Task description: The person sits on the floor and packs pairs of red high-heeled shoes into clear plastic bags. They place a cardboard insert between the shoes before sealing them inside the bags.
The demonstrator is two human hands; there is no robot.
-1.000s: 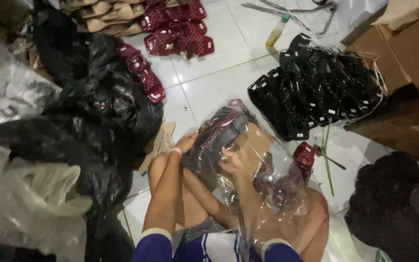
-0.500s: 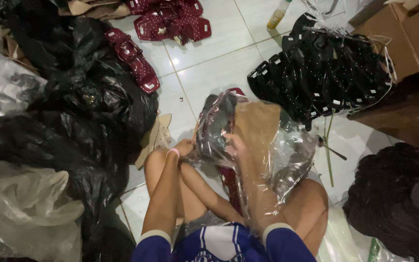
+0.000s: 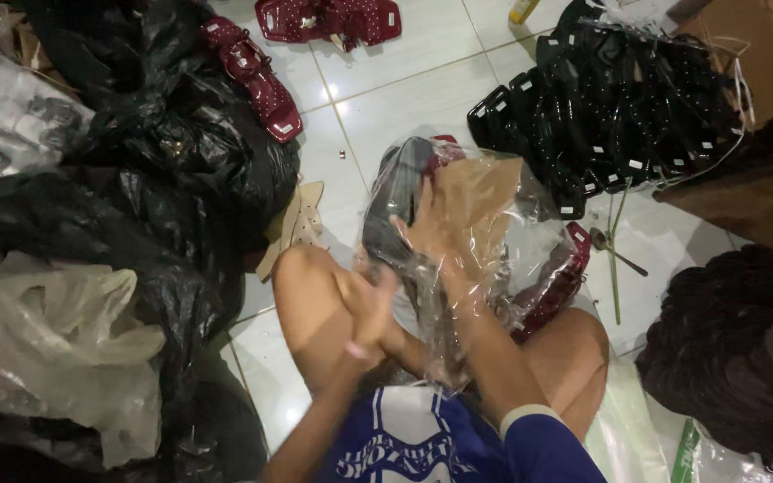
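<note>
A person seated on the white tiled floor (image 3: pixel 422 80) pushes the right hand (image 3: pixel 431 234), fingers spread, into a clear plastic bag (image 3: pixel 494 259) resting over the knees, flat against a brown card (image 3: pixel 476 192) inside, while the left hand (image 3: pixel 369 309) grips the bag's lower edge. Black sandals (image 3: pixel 610 116) lie bundled just beyond.

I see right hand (image 3: pixel 431 228) inside clear plastic bag (image 3: pixel 458 268), flat against brown cardboard insert (image 3: pixel 480 192); left hand (image 3: pixel 370 309) grips bag edge. Black sandals (image 3: pixel 610 107) bundled beyond, on tiled floor (image 3: pixel 404 98).
</note>
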